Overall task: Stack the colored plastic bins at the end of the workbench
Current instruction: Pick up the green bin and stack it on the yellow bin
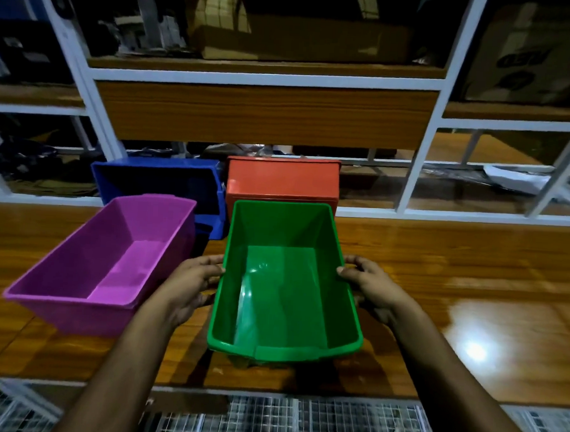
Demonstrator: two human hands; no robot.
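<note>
A green bin (pixel 286 298) is in the middle of the wooden workbench (pixel 454 290), its opening facing up. My left hand (pixel 191 280) grips its left wall and my right hand (pixel 369 286) grips its right wall. Whether the bin rests on the bench or is lifted a little I cannot tell. A purple bin (pixel 109 266) stands to the left, set at an angle. Behind it is a blue bin (pixel 166 183). An orange-red bin (pixel 282 182) lies directly behind the green one, its bottom or side turned toward me.
A white metal shelf frame (pixel 421 163) with a wood panel rises along the bench's far edge, holding cardboard boxes (pixel 533 53). Wire mesh (pixel 299 424) shows below the bench's near edge. A bright light reflects on the bench to the right.
</note>
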